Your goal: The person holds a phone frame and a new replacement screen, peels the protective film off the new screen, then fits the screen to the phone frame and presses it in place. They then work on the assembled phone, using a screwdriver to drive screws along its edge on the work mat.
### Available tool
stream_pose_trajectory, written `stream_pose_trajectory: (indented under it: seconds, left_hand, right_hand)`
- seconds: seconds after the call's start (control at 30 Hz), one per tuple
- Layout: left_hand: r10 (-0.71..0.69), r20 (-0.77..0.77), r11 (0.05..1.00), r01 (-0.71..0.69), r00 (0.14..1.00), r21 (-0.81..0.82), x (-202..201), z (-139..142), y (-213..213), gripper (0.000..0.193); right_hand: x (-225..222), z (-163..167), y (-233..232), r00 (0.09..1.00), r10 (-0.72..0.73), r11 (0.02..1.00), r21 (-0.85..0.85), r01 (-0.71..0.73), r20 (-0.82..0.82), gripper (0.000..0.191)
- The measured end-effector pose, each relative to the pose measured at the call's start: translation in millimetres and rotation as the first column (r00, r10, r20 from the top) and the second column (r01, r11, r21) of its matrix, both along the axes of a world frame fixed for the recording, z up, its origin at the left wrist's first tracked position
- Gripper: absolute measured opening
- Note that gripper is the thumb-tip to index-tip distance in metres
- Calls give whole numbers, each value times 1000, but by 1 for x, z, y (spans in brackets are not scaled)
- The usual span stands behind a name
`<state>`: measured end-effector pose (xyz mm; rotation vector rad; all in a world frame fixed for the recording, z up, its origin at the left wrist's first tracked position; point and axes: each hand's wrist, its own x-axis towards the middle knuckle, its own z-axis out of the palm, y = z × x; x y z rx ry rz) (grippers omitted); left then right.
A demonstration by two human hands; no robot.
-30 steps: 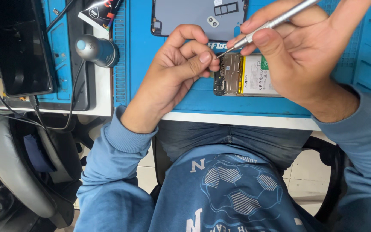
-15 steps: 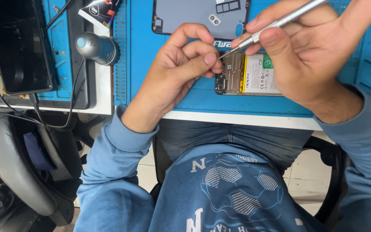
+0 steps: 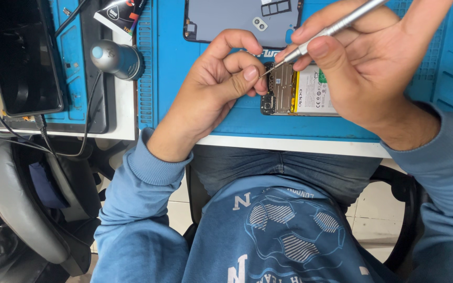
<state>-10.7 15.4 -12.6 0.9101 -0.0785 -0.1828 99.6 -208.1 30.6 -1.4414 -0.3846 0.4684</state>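
Blue repair matting (image 3: 226, 123) is covering the bench, and an opened smartphone (image 3: 300, 94) is lying on it near the front edge. The left hand (image 3: 216, 91) is curling its fingers against the phone's left end, steadying it. The right hand (image 3: 363, 68) is gripping a silver precision screwdriver (image 3: 336, 26), its tip touching the phone's exposed board. A detached grey back cover (image 3: 242, 21) is lying just beyond.
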Motion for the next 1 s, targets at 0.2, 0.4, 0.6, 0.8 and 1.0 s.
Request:
stream_pose_trajectory:
  seconds: [0.2,0.4,0.6,0.8,1.0]
  left_hand:
    - [26,9,999,-26,1000,43,0,-1,-1,21]
    - [133,83,957,-149,988,247,-2,0,-8,19]
    - [135,74,961,-149,988,234,1,1,-8,23]
    - [346,176,874,-385,922,298,2,-5,-5,17]
    - [410,241,823,-471,880,319,0,-8,-3,22]
  right_hand:
    - [-3,5,4,1000,-16,1000,13,17,-26,100]
    - [-1,3,5,999,48,999,4,-48,-16,98]
    - [-1,-8,1,985,121,992,11,-124,123,89]
    - [5,-21,-5,930,211,977,-57,-203,301,73]
    - [17,-28,-7,514,332,943,-282,-176,791,50]
